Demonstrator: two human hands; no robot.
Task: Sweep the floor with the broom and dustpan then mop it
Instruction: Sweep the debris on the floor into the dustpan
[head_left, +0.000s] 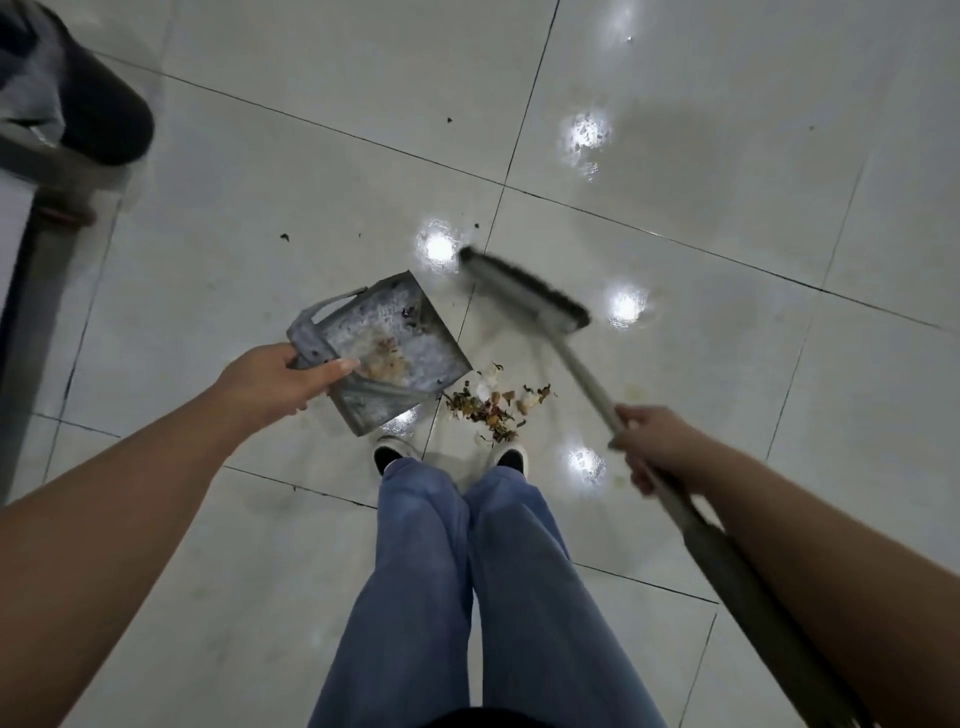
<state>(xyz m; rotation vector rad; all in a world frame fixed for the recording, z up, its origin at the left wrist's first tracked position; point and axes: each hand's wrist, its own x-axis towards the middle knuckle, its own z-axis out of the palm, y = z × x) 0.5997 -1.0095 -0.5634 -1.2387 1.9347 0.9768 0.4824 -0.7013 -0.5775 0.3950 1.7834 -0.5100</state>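
Observation:
A grey metal dustpan (387, 353) is held low over the tiled floor, with some scraps lying inside it. My left hand (275, 379) grips its back edge, thumb on top. A pile of mixed litter (493, 405) lies on the floor just right of the pan's open side, in front of my shoes. The broom head (524, 288) is blurred and sits beyond the pile, its long grey handle (587, 379) running down to the right. My right hand (654, 447) grips that handle partway along.
Glossy pale floor tiles (727, 156) with dark grout lines reflect several ceiling lights. A few dark specks (284, 237) lie scattered further out. A dark round object with a bag (88, 93) and a furniture edge stand at the upper left. My jeans and shoes (452, 457) are below.

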